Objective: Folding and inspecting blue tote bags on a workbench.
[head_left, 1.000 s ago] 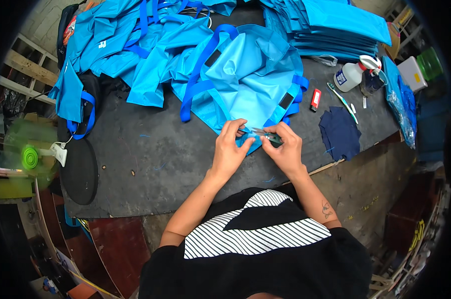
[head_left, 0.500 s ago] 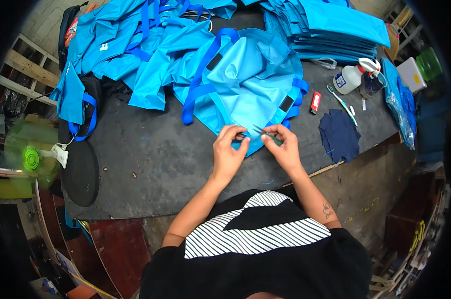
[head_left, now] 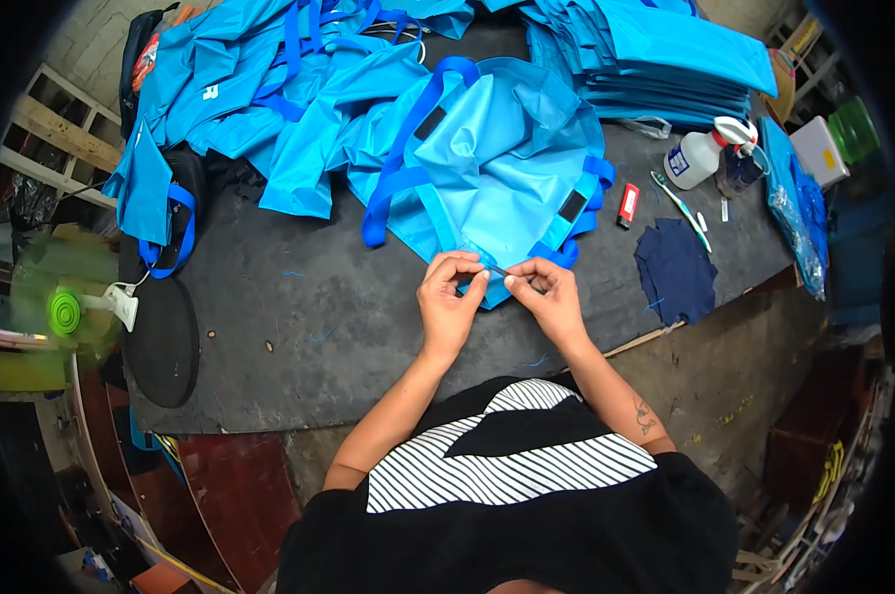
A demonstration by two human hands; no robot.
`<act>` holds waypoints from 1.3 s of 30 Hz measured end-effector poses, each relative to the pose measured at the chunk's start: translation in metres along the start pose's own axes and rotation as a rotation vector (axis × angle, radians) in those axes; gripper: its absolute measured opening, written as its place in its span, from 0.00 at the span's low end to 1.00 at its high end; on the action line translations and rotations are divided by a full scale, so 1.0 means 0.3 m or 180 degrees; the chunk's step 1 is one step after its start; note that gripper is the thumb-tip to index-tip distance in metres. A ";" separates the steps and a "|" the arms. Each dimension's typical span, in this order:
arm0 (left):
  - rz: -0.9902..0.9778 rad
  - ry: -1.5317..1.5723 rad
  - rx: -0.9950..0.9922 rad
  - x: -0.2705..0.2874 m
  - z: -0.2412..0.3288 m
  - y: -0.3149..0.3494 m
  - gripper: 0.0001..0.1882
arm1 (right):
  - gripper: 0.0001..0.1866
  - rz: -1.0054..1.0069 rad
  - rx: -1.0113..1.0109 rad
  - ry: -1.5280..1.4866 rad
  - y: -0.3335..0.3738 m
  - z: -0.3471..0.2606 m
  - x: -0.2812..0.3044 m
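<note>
I'm looking down into a sewing workshop: a dark worktable heaped across the top of the frame with blue bags, a folded stack upper right, and a spray bottle beside it.

dark worktable; on it: blue bags, folded stack, spray bottle, red lighter, navy cloth, toothbrush

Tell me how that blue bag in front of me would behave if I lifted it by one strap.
The blue bag would probably sag and fold, since its thin cloth lies crumpled on the table. It looks light. Its slight sheen suggests it may slide easily.
</note>
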State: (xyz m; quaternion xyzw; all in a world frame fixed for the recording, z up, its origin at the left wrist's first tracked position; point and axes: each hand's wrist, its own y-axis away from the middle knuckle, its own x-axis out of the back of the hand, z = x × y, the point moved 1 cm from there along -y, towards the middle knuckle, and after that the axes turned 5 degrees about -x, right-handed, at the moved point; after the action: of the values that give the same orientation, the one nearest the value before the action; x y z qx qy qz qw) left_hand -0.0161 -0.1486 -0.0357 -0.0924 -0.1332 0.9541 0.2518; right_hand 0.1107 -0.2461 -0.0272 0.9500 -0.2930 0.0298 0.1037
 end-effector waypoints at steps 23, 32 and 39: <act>-0.0298 -0.0752 -0.0276 -0.001 0.007 0.003 0.06 | 0.08 0.0154 0.0203 0.0358 -0.003 -0.038 0.047; -0.1327 -0.0421 -0.0451 0.014 0.044 -0.033 0.27 | 0.09 0.0390 0.0367 -0.0211 -0.015 -0.028 0.055; -0.1568 -0.0799 -0.0474 0.003 0.060 -0.016 0.28 | 0.09 0.0301 0.0066 -0.0244 0.009 -0.003 0.081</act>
State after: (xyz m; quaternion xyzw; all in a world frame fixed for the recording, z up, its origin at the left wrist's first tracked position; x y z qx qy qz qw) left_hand -0.0191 -0.1478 -0.0173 0.0434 -0.2514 0.8558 0.4500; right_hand 0.1292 -0.2613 -0.0231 0.9366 -0.3410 0.0014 0.0809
